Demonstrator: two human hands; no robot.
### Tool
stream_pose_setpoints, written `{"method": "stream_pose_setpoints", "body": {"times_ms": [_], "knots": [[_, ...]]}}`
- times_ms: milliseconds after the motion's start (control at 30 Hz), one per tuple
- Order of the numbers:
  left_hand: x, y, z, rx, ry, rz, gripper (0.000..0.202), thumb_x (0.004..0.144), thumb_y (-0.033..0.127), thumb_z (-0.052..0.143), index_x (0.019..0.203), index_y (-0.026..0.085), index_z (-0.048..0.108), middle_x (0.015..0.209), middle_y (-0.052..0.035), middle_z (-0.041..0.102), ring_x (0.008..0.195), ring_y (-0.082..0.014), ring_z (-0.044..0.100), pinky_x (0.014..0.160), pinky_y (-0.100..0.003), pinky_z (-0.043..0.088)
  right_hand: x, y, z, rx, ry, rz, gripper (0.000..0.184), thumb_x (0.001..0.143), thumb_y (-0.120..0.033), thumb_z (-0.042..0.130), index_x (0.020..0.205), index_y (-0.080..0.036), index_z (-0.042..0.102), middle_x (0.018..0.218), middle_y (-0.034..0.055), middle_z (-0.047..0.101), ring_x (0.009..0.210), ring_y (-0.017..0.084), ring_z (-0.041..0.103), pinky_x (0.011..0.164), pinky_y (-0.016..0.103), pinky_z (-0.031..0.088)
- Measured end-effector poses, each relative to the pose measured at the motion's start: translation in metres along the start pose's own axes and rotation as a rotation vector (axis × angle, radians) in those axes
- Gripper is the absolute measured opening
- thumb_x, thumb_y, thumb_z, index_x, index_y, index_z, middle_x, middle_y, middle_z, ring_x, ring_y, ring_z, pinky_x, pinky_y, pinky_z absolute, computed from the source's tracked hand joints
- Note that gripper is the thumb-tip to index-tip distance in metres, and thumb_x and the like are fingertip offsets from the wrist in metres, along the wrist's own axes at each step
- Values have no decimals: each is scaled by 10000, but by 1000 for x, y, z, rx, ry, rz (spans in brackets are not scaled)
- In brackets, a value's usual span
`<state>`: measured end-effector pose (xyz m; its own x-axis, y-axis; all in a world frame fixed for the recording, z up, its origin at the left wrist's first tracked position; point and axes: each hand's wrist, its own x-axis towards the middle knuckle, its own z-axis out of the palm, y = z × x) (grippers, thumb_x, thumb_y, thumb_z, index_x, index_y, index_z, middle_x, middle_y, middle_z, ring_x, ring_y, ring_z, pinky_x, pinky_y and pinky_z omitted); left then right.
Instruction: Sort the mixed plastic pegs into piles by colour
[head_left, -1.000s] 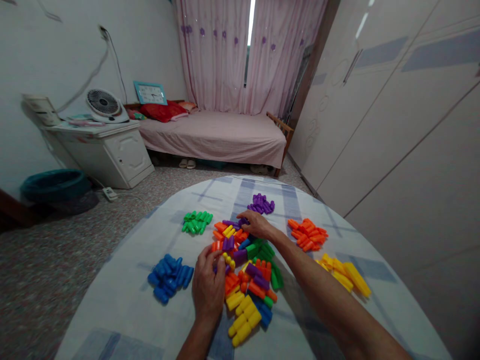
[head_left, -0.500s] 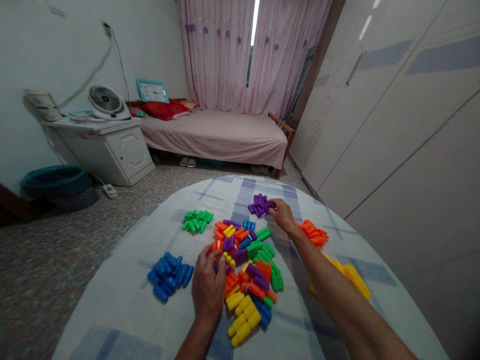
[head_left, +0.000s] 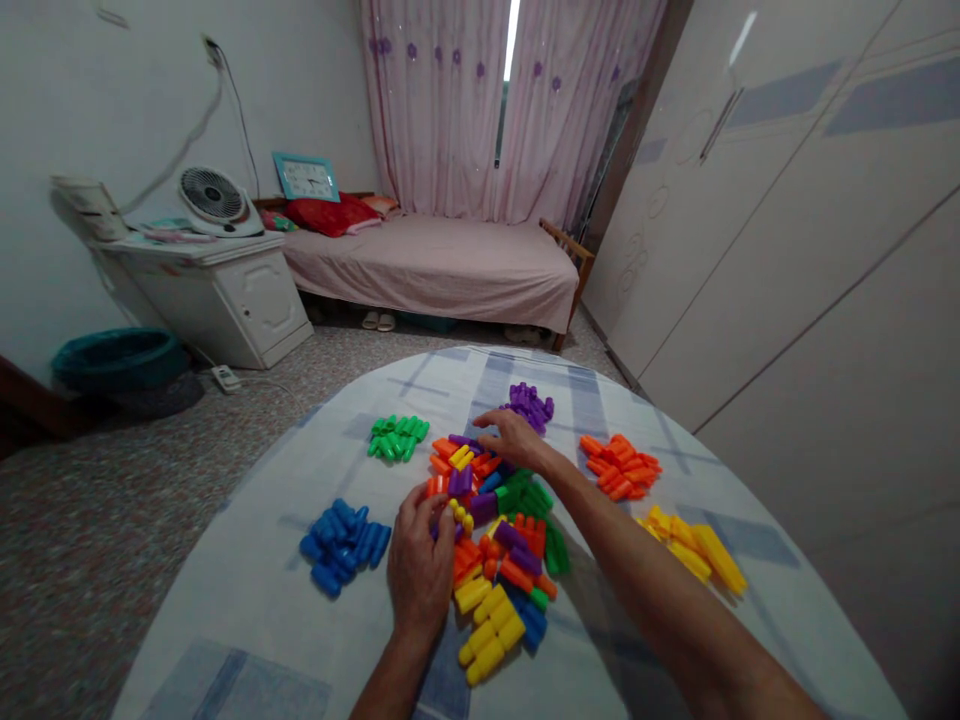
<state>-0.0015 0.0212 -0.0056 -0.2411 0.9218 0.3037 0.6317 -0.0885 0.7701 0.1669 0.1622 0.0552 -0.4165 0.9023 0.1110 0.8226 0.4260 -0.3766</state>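
A mixed heap of colourful plastic building blocks lies mid-table, with yellow, orange, purple, green and blue pieces jumbled together. At its left edge rests my left hand, fingers bent and parted, beside a small yellow block and a partly hidden purple piece. My right hand reaches over the far side of the heap, fingers stretched to the left above a long purple block. No block shows in its fingers. Just behind it lies a pile of purple blocks, partly covered by the hand.
Sorted piles surround the heap: green blocks, blue blocks, orange blocks and yellow blocks. They lie on a round table with a checked cloth. Beyond are a bed, a cabinet and a wardrobe.
My right hand has moved left and nearer, from the purple pile to above the heap's far side. My left hand has stayed at the heap's left edge. The view has shifted slightly.
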Motion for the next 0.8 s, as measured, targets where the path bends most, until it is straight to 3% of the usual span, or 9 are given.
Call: {"method": "stream_pose_setpoints", "body": {"times_ms": [67, 167, 300, 433, 567, 667, 800], "knots": [[0, 0, 0, 0, 3, 2, 297, 898, 350, 409, 1037, 203, 625, 1254, -80, 520, 1161, -232, 499, 972, -411, 435, 5, -14, 3, -52, -105, 30, 363, 813, -238, 557, 1168, -209, 624, 1142, 41, 661, 1048, 193, 578, 889, 275, 418], [0, 0, 0, 2, 5, -7, 295, 895, 351, 412, 1029, 204, 630, 1251, -78, 523, 1154, -233, 506, 958, -407, 446, 11, -23, 7, -117, -148, 91, 390, 778, -226, 577, 1164, -222, 631, 1116, 61, 673, 1023, 224, 593, 818, 295, 438], [0, 1, 0, 1, 3, 3, 292, 894, 341, 415, 1033, 201, 630, 1258, -81, 519, 1159, -234, 501, 967, -408, 437, 13, -26, 11, -146, -121, 131, 338, 719, -223, 636, 1054, -233, 683, 985, 67, 707, 941, 240, 618, 750, 303, 438], [0, 1, 0, -6, 3, -8, 282, 889, 327, 422, 1037, 210, 632, 1268, -80, 514, 1170, -239, 496, 966, -409, 435, 8, -22, 13, -133, -15, 137, 212, 737, -256, 646, 941, -240, 702, 917, 41, 711, 897, 203, 617, 724, 264, 420], [0, 0, 0, -13, 8, -3, 273, 882, 322, 433, 1032, 215, 634, 1261, -79, 522, 1167, -240, 501, 968, -408, 435, 2, 4, 1, -91, 159, 209, 227, 785, -283, 594, 982, -207, 678, 928, 44, 703, 881, 192, 613, 733, 264, 426], [0, 0, 1, -2, 10, 0, 275, 882, 324, 435, 1037, 214, 633, 1258, -78, 523, 1159, -238, 506, 965, -410, 439, 0, 36, -17, -54, 369, 414, 246, 778, -282, 578, 989, -201, 674, 919, 44, 703, 861, 187, 620, 728, 262, 435], [0, 2, 0, 2, 9, -13, 275, 879, 318, 437, 1044, 219, 634, 1259, -73, 522, 1156, -236, 510, 964, -407, 445, -3, 66, -30, -86, 434, 601, 246, 774, -279, 555, 955, -181, 691, 917, 100, 700, 876, 235, 623, 710, 303, 444]]}}
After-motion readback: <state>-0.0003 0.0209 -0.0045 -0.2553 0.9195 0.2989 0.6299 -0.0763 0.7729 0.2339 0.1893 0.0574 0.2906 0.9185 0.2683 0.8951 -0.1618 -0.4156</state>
